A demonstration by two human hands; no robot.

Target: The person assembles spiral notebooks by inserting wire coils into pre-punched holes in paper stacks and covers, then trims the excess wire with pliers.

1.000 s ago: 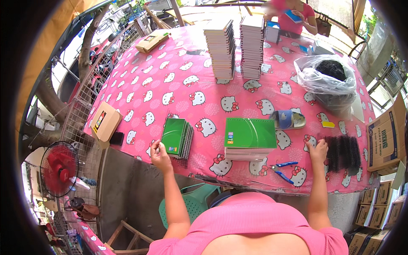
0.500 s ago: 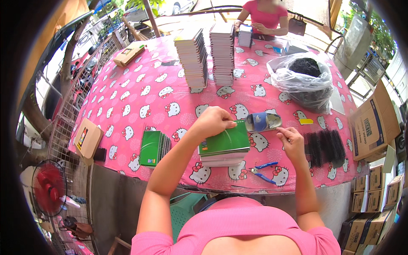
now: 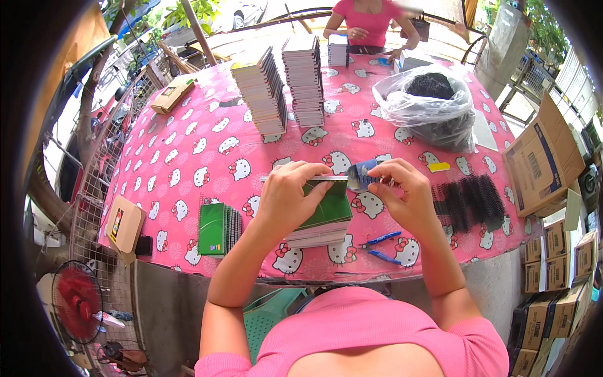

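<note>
My left hand [image 3: 295, 191] pinches a thin notebook [image 3: 338, 178], tipped up so its pale edge faces me. Under it lies a stack of green-covered notebooks [image 3: 330, 217]. My right hand [image 3: 402, 191] is closed, fingertips together at the notebook's right end; what they pinch is too small to make out. Partly behind those fingers is a blue, patterned, rounded object [image 3: 360, 176]. Blue-handled cutting pliers [image 3: 383, 247] lie open near the table's front edge. Left of my left forearm stand several green spiral notebooks [image 3: 217, 229].
Two tall notebook stacks [image 3: 303, 81] rise at the back. A clear bag of black coils [image 3: 433, 110], loose black spiral coils [image 3: 468, 204] and a yellow piece [image 3: 439, 167] sit right. Across the table is a person [image 3: 370, 28]. Cartons [image 3: 543, 157] stand beyond the right edge.
My left hand has lifted and tipped a notebook up from the stack. My right hand has moved left and up, from beside the blue object to the notebook's end.
</note>
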